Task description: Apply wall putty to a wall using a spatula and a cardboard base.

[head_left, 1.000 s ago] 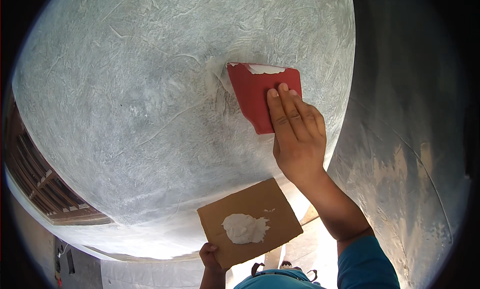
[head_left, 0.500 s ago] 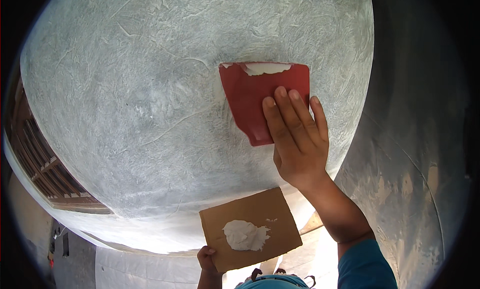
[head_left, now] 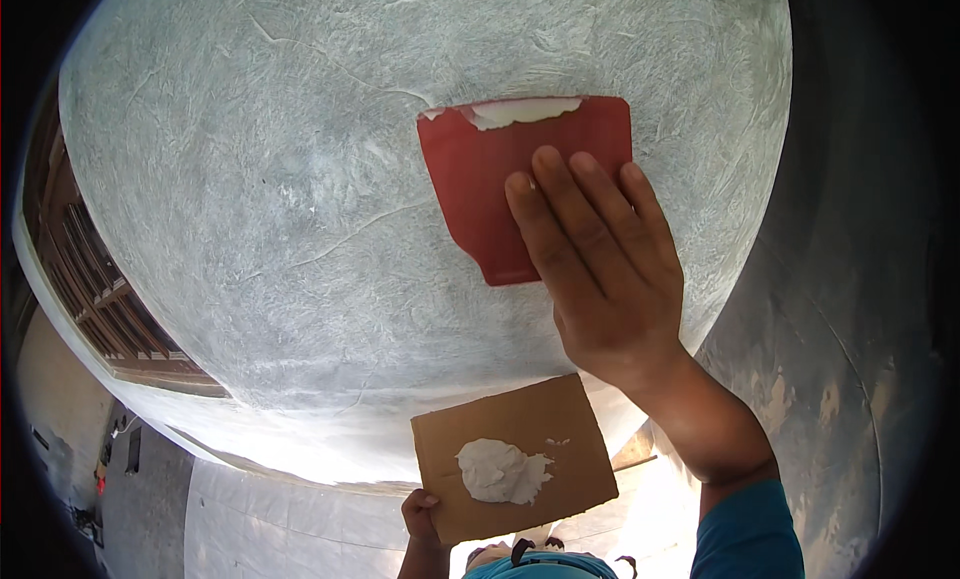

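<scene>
One thumb hidden | right grip (head_left: 612, 294) holds scraper (head_left: 475, 194) | left grip (head_left: 421, 517) holds cardboard (head_left: 578, 419) (fingertips unseen)

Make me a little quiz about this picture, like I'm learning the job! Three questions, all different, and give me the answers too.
1. Multiple choice: What colour is the flat scraper under the right hand?
A) green
B) red
C) yellow

2. True or false: The left hand holds the cardboard by its upper right corner.

3. Fill in the blank: A blob of white paste sits on the cardboard, and more white shows along the scraper's ____ edge in the picture.

Key:
1. B
2. False; it holds the cardboard near the lower left corner.
3. upper
</scene>
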### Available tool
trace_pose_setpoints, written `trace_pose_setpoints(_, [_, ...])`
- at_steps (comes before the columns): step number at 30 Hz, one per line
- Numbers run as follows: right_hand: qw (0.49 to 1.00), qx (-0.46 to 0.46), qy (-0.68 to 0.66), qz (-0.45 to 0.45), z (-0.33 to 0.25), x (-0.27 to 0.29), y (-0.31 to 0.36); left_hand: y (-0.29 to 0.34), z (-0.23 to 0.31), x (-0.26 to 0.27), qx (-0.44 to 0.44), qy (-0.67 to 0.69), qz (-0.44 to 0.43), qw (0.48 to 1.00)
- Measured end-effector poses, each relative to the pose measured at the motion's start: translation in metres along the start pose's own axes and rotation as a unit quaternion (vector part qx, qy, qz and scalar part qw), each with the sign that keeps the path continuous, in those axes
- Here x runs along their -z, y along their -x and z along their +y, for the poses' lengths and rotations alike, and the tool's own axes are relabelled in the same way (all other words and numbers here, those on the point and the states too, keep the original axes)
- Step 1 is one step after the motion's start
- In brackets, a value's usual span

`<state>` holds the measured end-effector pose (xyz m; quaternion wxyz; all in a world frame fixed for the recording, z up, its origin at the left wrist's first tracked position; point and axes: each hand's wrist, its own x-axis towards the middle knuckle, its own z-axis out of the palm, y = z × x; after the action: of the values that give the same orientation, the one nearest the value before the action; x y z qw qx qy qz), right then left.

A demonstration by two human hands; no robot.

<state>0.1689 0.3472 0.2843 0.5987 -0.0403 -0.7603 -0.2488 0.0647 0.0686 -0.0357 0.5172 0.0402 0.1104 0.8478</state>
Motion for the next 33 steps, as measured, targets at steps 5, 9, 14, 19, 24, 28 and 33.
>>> trace_pose_setpoints(5, [0.997,0.054,0.016,-0.044,-0.009,-0.02,0.033,-0.007,0.002,-0.007,0.016,-0.004,-0.012,1.0])
trace_pose_setpoints(9, [0.992,0.047,-0.005,-0.12,-0.016,0.005,0.072,-0.008,0.015,-0.008,0.052,-0.009,-0.013,0.998])
trace_pose_setpoints(14, [0.994,-0.082,0.069,-0.014,0.027,0.02,0.035,-0.01,0.028,-0.009,0.073,-0.045,-0.001,0.996])
trace_pose_setpoints(19, [0.981,-0.13,0.122,-0.072,-0.002,-0.03,0.074,-0.021,0.03,-0.018,0.096,-0.025,-0.029,0.995])
trace_pose_setpoints(24, [0.976,-0.136,0.114,-0.125,-0.042,-0.032,0.091,-0.021,0.034,-0.02,0.11,-0.058,-0.022,0.992])
trace_pose_setpoints(28, [0.977,-0.132,0.078,-0.147,-0.049,-0.017,0.099,-0.025,0.029,-0.015,0.117,-0.065,-0.028,0.991])
trace_pose_setpoints(33, [0.982,-0.135,-0.01,-0.133,-0.047,0.037,0.086,-0.026,0.023,-0.006,0.101,-0.06,-0.019,0.993])
